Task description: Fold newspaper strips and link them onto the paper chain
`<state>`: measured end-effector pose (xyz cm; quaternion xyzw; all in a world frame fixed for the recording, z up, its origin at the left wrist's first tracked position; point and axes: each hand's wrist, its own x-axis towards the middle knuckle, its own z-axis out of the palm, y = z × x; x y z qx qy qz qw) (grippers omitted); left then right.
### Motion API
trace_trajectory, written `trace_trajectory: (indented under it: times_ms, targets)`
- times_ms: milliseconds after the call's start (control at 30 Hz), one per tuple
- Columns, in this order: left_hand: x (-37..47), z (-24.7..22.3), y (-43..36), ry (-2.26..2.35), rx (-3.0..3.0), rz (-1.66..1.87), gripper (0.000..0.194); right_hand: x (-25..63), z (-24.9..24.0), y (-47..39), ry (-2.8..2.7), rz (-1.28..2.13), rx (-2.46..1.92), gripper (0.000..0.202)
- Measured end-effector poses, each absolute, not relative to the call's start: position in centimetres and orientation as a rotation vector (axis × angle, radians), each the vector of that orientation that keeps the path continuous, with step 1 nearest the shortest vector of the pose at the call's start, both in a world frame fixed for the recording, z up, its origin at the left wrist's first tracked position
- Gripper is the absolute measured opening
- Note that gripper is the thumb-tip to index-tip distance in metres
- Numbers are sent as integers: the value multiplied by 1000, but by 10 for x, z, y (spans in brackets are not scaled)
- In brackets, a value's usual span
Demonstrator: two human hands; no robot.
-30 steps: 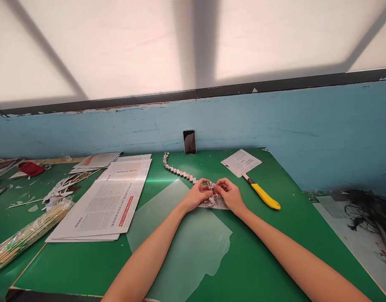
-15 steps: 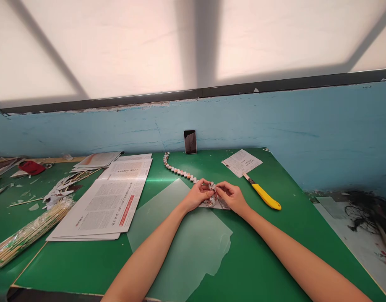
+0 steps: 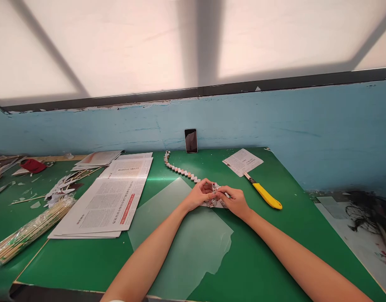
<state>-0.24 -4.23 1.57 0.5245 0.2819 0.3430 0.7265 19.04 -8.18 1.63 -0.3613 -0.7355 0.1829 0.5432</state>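
A zigzag chain of folded newspaper (image 3: 183, 172) trails over the green table from the back to my hands. My left hand (image 3: 199, 195) has its fingers closed on the near end of this chain. Pressed against the same bunched end from the other side is my right hand (image 3: 233, 201), its thumb and fingers pinched together. The exact folds between the fingertips are partly hidden. Beneath both hands lies a bit of printed paper, mostly covered. A translucent sheet (image 3: 180, 243) rests under my left forearm.
A yellow box cutter (image 3: 267, 196) lies to the right, its tip at a newspaper square (image 3: 242, 162). Stacked newspapers (image 3: 108, 201) and bagged bamboo sticks (image 3: 32, 230) are on the left. A phone (image 3: 191, 141) leans on the blue wall. The table's right edge (image 3: 334, 230) slopes away.
My right hand has shifted slightly left, its fingertips now close against my left thumb over the chain's end. The left hand stays about where it was. The view has shifted slightly.
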Motion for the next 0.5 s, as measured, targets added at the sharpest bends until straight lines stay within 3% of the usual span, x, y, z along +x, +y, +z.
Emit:
trace_trajectory:
  times_ms: [500]
  targets:
    - [-1,17,-43,648,1157,767,61,189,13,-83,-1774,428,-933,22]
